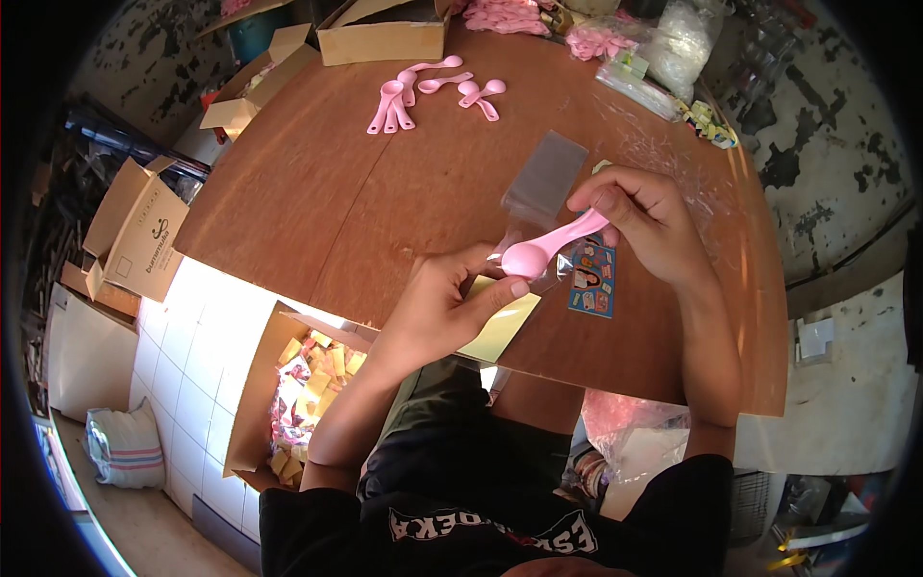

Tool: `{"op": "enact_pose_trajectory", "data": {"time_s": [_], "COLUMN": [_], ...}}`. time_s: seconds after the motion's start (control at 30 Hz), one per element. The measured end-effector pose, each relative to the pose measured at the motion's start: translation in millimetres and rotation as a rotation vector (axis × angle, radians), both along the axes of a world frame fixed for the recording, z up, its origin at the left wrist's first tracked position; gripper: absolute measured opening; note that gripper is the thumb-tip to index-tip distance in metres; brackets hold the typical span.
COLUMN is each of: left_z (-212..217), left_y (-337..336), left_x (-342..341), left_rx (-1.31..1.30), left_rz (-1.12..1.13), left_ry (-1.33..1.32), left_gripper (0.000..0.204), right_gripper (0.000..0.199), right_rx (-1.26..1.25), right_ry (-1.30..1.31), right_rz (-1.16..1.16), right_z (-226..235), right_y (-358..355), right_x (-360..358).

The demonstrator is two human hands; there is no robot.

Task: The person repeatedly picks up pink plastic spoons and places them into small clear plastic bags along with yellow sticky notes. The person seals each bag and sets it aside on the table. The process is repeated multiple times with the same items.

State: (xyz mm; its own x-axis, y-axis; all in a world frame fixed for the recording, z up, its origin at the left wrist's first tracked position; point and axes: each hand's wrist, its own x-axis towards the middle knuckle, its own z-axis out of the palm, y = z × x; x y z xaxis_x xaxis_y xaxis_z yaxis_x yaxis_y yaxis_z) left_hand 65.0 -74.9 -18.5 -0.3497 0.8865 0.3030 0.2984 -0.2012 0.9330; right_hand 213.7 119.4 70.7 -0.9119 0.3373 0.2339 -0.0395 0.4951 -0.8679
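Pink spoon (527, 258) sits over the worktop (308, 221), between both hands; long axis slanted, bowl left and nearer the body, handle away rightward. Smooth, pale, rounded bowl. Right hand (639, 207): grip pinches handle end. Left hand (447, 303): beside bowl, can't tell grip from here. Worktop brown wood, pink spoons (390, 91) far side; patchy wall (836, 154), white floor tiles (187, 327).

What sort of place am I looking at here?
Probably a small packing workshop, perhaps in a home. Pink plastic spoons lie on a large wooden table, near what look like clear plastic sleeves, and open cardboard boxes stand around its edges.
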Motion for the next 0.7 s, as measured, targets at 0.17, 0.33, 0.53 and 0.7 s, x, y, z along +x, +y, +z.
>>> {"op": "enact_pose_trajectory", "data": {"time_s": [0.17,0.33,0.53,0.7], "left_z": [2,4,16,21], "left_y": [5,4,-2,-6], "left_x": [3,6,5,22], "left_rx": [0.167,0.139,0.075,0.141], "left_rz": [-0.072,-0.130,-0.053,0.020], "left_ry": [-0.136,-0.299,-0.066,-0.026], "left_gripper": [0.029,0.027,0.024,0.023], "right_gripper": [0.018,0.028,0.020,0.016], "right_rx": [0.163,0.149,0.453,0.636], "right_ry": [0.122,0.241,0.208,0.280], "right_rz": [0.009,-0.122,-0.058,-0.114], "right_z": [4,-2,0,-4], "right_y": [-21,-45,-51,-62], "right_x": [-2,-7,-2,1]}}
